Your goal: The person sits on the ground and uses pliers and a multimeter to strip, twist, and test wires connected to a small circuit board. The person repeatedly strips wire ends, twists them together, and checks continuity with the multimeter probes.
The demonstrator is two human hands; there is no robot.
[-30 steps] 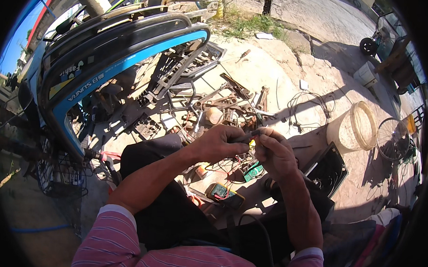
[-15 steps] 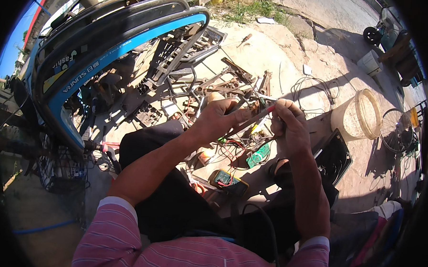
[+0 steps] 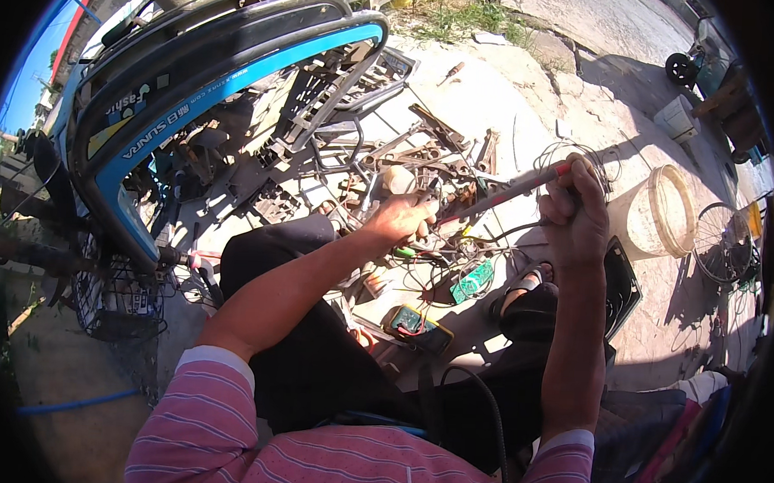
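Head view: our right hand (image 3: 574, 217) is closed around the red handle end of a long tool (image 3: 501, 193), held up above the ground. Our left hand (image 3: 402, 222) pinches the tool's lower tip with closed fingers. Below them lie tangled wires (image 3: 456, 253), a green circuit board (image 3: 472, 281) and a meter (image 3: 418, 327); a bucket (image 3: 660, 210) stands at right.
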